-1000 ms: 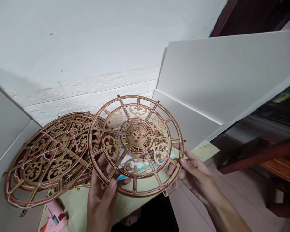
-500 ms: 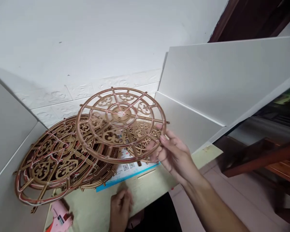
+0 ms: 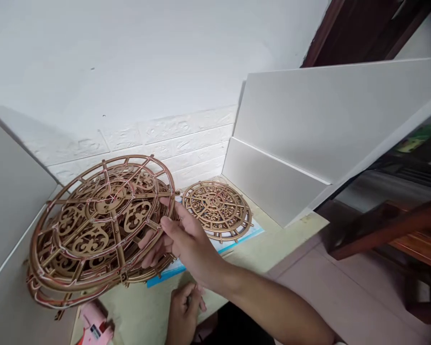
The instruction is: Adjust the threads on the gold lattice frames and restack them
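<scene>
My right hand point(image 3: 187, 239) grips the right rim of a round bronze openwork frame point(image 3: 109, 201) with spokes, scroll ornaments and red and white wires. The frame is tilted above the left stack of similar frames point(image 3: 62, 303) and covers most of it; whether they touch I cannot tell. Low in the middle, my left hand point(image 3: 185, 306) rests at the table's front edge, fingers curled, with nothing visible in them. A second stack of round bronze frames point(image 3: 217, 211) lies to the right of my right hand, on a blue and white printed sheet point(image 3: 253, 233).
A pink glue gun point(image 3: 95, 326) lies at the table's lower left. Grey-white panels point(image 3: 276, 129) stand on the right, and another panel point(image 3: 16, 191) on the left. Behind is a white wall point(image 3: 158, 57). Brown wooden furniture point(image 3: 384, 235) stands beyond the pale table point(image 3: 269, 254).
My right hand has carried the frame left and down, from between the stacks to over the left stack. The right stack is now uncovered. My left hand has barely shifted.
</scene>
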`<state>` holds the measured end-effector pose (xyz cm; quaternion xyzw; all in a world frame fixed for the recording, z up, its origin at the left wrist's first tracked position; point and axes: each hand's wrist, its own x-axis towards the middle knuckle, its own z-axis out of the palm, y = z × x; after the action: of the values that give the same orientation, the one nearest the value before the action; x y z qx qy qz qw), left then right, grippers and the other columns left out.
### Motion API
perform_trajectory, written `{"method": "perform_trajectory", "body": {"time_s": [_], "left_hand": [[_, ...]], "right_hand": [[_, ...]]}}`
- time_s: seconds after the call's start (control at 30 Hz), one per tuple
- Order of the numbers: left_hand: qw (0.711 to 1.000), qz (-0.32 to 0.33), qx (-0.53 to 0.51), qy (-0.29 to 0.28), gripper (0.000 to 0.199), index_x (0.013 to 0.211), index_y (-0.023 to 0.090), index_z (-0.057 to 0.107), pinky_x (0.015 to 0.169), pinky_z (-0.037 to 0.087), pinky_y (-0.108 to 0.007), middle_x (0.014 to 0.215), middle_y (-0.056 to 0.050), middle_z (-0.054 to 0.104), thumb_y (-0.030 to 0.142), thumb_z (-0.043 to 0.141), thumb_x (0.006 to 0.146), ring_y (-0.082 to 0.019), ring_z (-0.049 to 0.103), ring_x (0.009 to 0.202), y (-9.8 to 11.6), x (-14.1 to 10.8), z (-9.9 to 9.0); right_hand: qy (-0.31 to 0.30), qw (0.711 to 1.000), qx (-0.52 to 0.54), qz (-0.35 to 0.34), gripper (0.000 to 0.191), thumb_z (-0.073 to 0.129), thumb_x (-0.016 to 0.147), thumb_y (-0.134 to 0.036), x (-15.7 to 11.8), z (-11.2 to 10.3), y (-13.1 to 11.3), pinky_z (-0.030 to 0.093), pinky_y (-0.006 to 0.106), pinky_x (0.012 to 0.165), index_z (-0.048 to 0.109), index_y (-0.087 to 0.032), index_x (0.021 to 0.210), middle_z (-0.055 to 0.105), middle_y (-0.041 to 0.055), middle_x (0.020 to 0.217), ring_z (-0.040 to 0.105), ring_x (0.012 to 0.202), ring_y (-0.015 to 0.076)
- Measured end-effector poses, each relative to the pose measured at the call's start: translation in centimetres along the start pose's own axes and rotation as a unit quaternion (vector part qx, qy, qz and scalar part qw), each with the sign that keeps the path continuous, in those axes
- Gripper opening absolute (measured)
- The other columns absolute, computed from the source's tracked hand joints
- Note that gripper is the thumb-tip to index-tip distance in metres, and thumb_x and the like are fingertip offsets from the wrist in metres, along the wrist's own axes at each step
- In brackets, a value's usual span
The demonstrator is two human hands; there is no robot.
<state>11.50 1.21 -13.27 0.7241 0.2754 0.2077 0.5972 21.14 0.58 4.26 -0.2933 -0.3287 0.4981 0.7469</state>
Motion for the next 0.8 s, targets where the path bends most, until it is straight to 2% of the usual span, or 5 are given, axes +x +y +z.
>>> {"method": "perform_trajectory", "body": {"time_s": [0.17, 0.33, 0.47, 0.67, 0.8], "left_hand": [[1.0, -0.006, 0.005, -0.006, 0.047, 0.056, 0.021, 0.059, 0.064, 0.041, -0.028, 0.048, -0.001, 0.059, 0.053, 0.045, 0.088, -0.018, 0.057, 0.054, 0.1, -0.2, -0.1], [1.0, 0.001, 0.011, -0.008, 0.046, 0.057, 0.021, 0.061, 0.062, 0.042, -0.028, 0.049, -0.001, 0.06, 0.049, 0.046, 0.089, -0.017, 0.057, 0.053, 0.3, -0.4, -0.2], [1.0, 0.013, 0.014, -0.007, 0.043, 0.061, 0.021, 0.063, 0.062, 0.043, -0.029, 0.054, -0.002, 0.063, 0.047, 0.045, 0.09, -0.018, 0.058, 0.057, 0.1, -0.4, -0.2], [0.998, 0.044, 0.026, -0.032, 0.027, 0.07, 0.021, 0.067, 0.065, 0.043, -0.027, 0.064, -0.003, 0.066, 0.04, 0.055, 0.087, -0.018, 0.06, 0.063, 0.0, -1.0, -0.2], [0.997, 0.076, 0.013, -0.022, 0.044, 0.049, 0.021, 0.053, 0.059, 0.037, -0.028, 0.053, -0.002, 0.053, 0.039, 0.05, 0.089, -0.016, 0.051, 0.057, 0.3, -0.9, -0.2]], "right_hand": [[0.01, 0.998, -0.029, 0.05, 0.037, 0.07, 0.076, -0.041, 2.5, -1.0, -0.8, 0.057, 0.028, 0.055, 0.049, -0.019, 0.097, 0.067, 0.0002, 0.069, 0.069, 0.056, 0.0166], [0.036, 0.974, -0.2, 0.101, 0.033, 0.079, 0.066, -0.039, 3.8, -2.5, -2.6, 0.052, 0.021, 0.041, 0.059, -0.014, 0.073, 0.065, 0.0021, 0.064, 0.064, 0.046, 0.0135], [0.086, 0.93, -0.358, 0.005, 0.041, 0.072, 0.071, -0.052, 3.9, -3.5, -3.0, 0.041, 0.018, 0.032, 0.06, -0.014, 0.063, 0.063, 0.0026, 0.056, 0.055, 0.036, 0.0089], [0.16, 0.901, -0.386, -0.114, 0.039, 0.057, 0.085, -0.051, 1.9, -7.0, -2.0, 0.043, 0.02, 0.039, 0.059, -0.015, 0.072, 0.061, 0.0004, 0.058, 0.056, 0.044, 0.0098], [0.194, 0.808, -0.533, -0.158, 0.03, 0.044, 0.095, -0.038, -1.9, -11.4, 0.9, 0.047, 0.024, 0.046, 0.058, -0.017, 0.079, 0.06, 0.0008, 0.059, 0.057, 0.05, 0.0124]]}}
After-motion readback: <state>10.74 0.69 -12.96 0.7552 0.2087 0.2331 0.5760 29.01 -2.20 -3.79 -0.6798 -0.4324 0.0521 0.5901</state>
